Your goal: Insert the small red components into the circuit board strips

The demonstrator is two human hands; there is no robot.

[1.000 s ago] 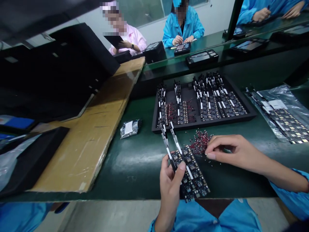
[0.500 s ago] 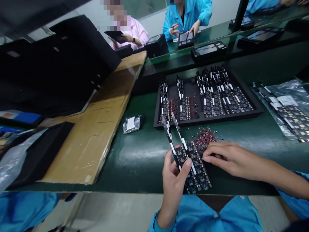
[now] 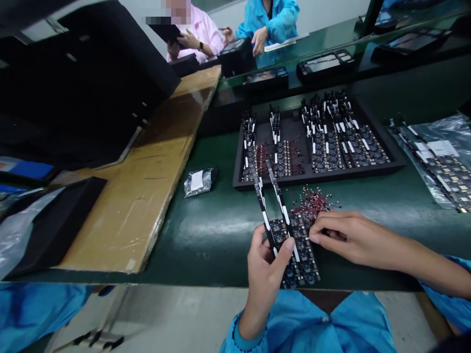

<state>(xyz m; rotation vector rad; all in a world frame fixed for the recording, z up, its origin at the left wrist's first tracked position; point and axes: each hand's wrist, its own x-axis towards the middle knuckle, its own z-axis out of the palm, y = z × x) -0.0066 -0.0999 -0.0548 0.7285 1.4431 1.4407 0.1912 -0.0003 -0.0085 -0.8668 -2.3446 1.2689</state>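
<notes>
My left hand (image 3: 267,274) grips a black circuit board panel (image 3: 303,252) by its left side, thumb on top. Long black strips with white labels (image 3: 285,215) stick out from the panel's far edge. At the panel's right edge, my right hand (image 3: 342,238) is closed in a pinch; whatever sits between its fingertips is too small to make out. Just beyond the right hand lies a loose pile of small parts with red and black wires (image 3: 314,201) on the green bench (image 3: 206,235).
A black foam tray (image 3: 320,174) holds rows of similar boards behind my hands. More panels lie on a plastic bag (image 3: 437,162) at right. A small silvery packet (image 3: 200,181) and a cardboard sheet (image 3: 147,196) are at left. Two people sit across the bench.
Both hands stay at the panel, with my right fingertips still at its right edge. The view has shifted slightly. Across the bench, the blue-sleeved person's hands have moved left and a black tray was shifted.
</notes>
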